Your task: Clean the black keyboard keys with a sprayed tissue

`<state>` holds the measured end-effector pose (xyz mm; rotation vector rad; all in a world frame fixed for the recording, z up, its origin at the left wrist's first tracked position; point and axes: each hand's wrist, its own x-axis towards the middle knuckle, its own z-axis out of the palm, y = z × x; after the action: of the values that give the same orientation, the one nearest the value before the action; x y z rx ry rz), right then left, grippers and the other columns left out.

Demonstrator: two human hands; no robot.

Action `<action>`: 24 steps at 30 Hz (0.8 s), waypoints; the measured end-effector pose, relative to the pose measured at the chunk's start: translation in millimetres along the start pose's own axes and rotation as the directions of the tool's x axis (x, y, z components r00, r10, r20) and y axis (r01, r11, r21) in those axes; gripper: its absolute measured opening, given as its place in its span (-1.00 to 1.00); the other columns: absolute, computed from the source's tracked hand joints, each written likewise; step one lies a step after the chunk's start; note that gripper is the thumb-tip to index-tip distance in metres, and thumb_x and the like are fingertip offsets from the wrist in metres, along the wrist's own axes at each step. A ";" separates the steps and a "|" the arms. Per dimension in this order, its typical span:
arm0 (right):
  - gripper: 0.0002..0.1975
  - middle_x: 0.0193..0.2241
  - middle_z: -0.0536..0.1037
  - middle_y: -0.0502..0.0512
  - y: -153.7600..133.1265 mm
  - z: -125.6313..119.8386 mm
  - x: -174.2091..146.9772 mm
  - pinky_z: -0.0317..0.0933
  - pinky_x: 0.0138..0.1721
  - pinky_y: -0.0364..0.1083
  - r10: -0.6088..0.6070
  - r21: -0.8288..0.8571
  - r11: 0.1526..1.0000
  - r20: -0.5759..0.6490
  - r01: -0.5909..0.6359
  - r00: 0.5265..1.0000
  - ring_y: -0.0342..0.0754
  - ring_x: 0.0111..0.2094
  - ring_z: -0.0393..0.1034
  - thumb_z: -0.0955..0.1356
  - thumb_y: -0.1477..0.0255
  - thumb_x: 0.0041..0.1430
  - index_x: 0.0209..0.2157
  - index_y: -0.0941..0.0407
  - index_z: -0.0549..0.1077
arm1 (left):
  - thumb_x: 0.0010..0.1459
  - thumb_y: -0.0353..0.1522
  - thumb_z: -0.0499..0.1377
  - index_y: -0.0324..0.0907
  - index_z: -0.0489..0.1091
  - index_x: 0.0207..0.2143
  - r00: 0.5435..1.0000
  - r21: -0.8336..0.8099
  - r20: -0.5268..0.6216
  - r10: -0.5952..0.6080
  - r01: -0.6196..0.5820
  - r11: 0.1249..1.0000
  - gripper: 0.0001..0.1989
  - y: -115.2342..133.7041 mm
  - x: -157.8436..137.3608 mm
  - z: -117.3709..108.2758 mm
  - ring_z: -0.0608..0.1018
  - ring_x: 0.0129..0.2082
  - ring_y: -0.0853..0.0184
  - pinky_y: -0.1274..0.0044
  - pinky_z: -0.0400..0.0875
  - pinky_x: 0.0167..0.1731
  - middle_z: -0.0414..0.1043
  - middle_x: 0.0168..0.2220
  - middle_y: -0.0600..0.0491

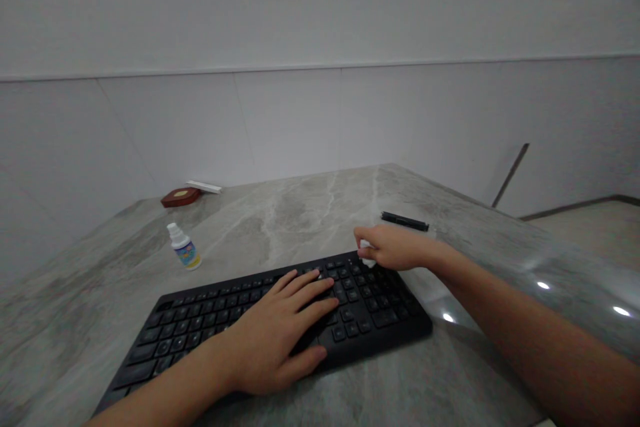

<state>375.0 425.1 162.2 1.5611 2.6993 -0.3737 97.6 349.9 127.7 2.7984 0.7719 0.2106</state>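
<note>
A black keyboard [220, 310] lies at a slant on the grey marbled table. Across its middle keys rests my left hand [285, 327], palm down with the fingers spread. My right hand [393, 247] is at the keyboard's top right corner, its fingers pinched round a small white wipe [367, 253] that touches the surface near the upper keys. Most of the wipe is hidden by the fingers. To the left, behind the keyboard, stands a small white spray bottle [185, 250] with a blue and yellow label.
Beyond my right hand lies a black pen-like object [405, 221]. A reddish-brown box [181, 197] and a white flat strip [204, 187] sit at the table's far left edge. The marbled table [290, 213] reaches a pale wall [300, 120] at the back.
</note>
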 end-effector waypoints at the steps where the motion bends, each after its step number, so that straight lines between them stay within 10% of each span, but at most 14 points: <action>1: -0.86 -0.32 0.60 0.19 -0.4 -0.4 -0.2 0.11 -0.35 -0.11 0.004 -0.004 1.000 0.002 -0.004 1.000 0.03 -0.29 0.46 0.27 0.42 0.27 -0.20 0.15 0.42 | 0.25 -0.27 0.14 0.00 0.06 0.32 1.000 -0.001 -0.002 -0.001 0.001 1.000 -0.38 0.1 -0.1 0.0 0.06 0.36 -0.02 0.00 -0.04 0.28 -0.02 0.38 -0.01; 24: -0.87 -0.33 0.59 0.17 -1.8 6.7 1.4 0.07 -0.37 -0.12 -0.062 -0.010 0.998 -0.034 0.062 0.997 0.03 -0.30 0.45 0.27 0.43 0.27 -0.19 0.13 0.42 | 0.25 -0.27 0.13 -0.02 0.04 0.33 0.999 0.033 0.042 -0.017 0.016 0.999 -0.38 1.3 0.1 -0.3 0.03 0.37 -0.01 0.00 -0.04 0.28 -0.06 0.39 -0.01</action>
<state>371.9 424.1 156.0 1.4989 2.7766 -0.3382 98.3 348.9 128.3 2.8160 0.7957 0.1372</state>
